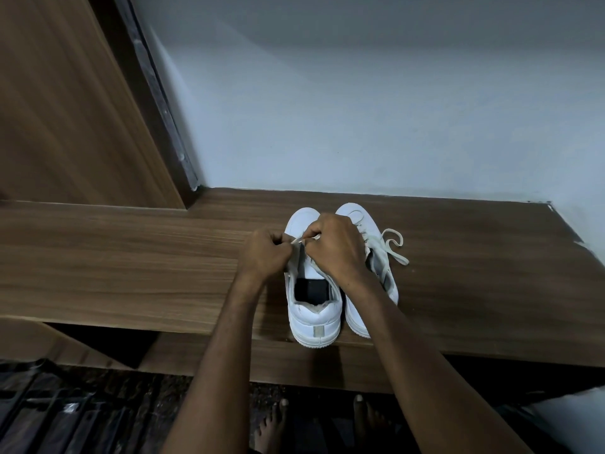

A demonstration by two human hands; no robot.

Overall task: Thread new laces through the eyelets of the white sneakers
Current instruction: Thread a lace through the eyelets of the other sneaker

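Two white sneakers stand side by side on a wooden table (pixel 131 257), toes toward the wall. The left sneaker (pixel 314 316) has its dark insole showing. My left hand (pixel 265 253) pinches the left eyelet flap with curled fingers. My right hand (pixel 337 247) pinches a white lace (pixel 299 239) stretched across the front eyelets between my hands. The right sneaker (pixel 373 231) is partly hidden behind my right hand and forearm; its lace ends (pixel 394 244) lie loose on the table to its right.
A pale wall (pixel 360 109) rises right behind the sneakers. A wooden panel (pixel 65 109) stands at the left. The table's front edge runs just below the heels. My bare feet (pixel 271 424) stand on the dark floor below.
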